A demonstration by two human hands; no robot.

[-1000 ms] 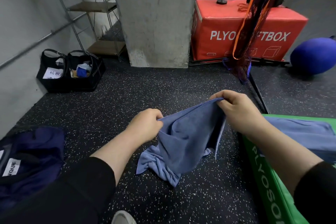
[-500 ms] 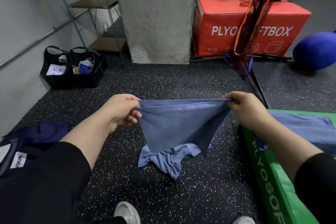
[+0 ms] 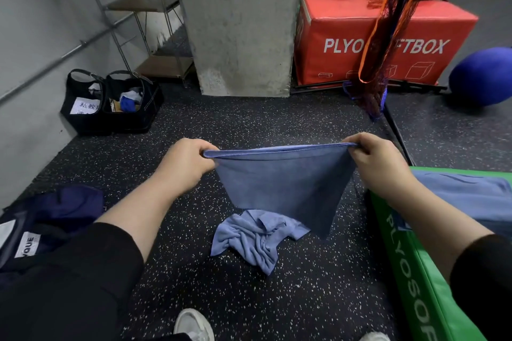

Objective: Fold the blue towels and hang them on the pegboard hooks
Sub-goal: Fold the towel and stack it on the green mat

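Since a second ago the two hands have drawn apart, and the soft blue cloth towel (image 3: 282, 188) that hung bunched between them is now stretched flat along its top edge. The left hand (image 3: 185, 163) pinches one upper corner with its fingers curled round the hem; the right hand (image 3: 374, 163) grips the opposite corner the same way. The cloth hangs below the fingers in a tapering sheet, its lower tip just above a second, crumpled pale-blue towel (image 3: 255, 238) lying on the speckled black rubber floor (image 3: 277, 299). A third blue towel (image 3: 471, 196) lies spread on the green padded plyo box (image 3: 410, 271), just beyond the right wrist.

The step in hand looks like squaring the towel before the first fold. The next move probably calls for bringing the two pinched corners together, or laying the sheet flat, so that the edges line up evenly. The top hem seems doubled, though the view is too blurred there to be sure. No pegboard or hooks are visible, so hanging is still to come.
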